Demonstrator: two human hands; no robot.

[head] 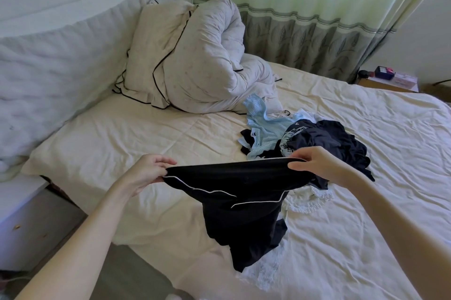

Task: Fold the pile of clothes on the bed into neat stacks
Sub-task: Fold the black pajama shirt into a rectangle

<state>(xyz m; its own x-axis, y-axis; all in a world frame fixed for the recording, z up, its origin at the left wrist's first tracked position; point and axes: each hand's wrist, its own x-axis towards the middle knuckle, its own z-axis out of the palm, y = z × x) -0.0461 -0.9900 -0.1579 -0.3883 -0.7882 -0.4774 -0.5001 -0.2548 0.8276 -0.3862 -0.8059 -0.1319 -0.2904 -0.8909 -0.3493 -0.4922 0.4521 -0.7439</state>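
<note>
Holding: black garment (244,202) lifted over the bed (146,133) by its top edge; lower part hangs onto white lace fabric (305,202)
Left hand (146,172): fingers pinched on the left end of the edge
Right hand (314,163): fingers pinched on the right end
Risk: hanging part may snag the lace and drag it; uneven tension would skew the fold
Pile (305,138): unfolded, just beyond the hands; light blue knit (263,128) on top
Duvet (195,55): bunched at the far end
</note>
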